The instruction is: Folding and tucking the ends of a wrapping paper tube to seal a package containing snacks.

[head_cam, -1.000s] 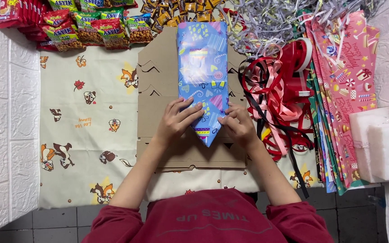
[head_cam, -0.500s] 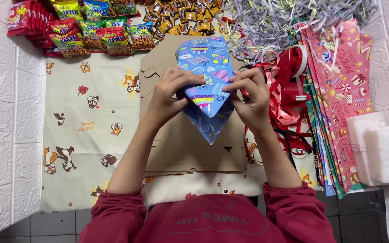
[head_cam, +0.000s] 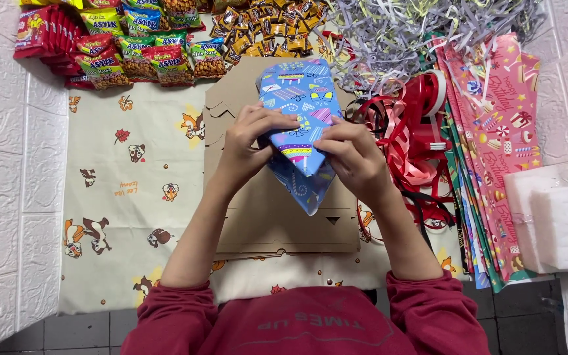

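Observation:
A box wrapped in blue patterned gift paper (head_cam: 300,98) is raised off a brown cardboard sheet (head_cam: 264,223). My left hand (head_cam: 248,144) grips its near end from the left, fingers pressed on the folded paper. My right hand (head_cam: 356,161) grips the same end from the right. Between my hands a pointed flap of the blue paper (head_cam: 307,190) hangs down toward me.
Snack packets (head_cam: 133,46) and small candies (head_cam: 264,36) lie along the far edge. Shredded silver paper (head_cam: 415,33), red ribbon (head_cam: 422,125), sheets of gift wrap (head_cam: 494,131) and white foam blocks (head_cam: 553,223) sit to the right. A cartoon-print cloth (head_cam: 126,197) covers the floor.
The wrapped box was lying flat on the cardboard a second ago. Both hands have lifted its near end, and the paper's pointed flap now hangs down between them.

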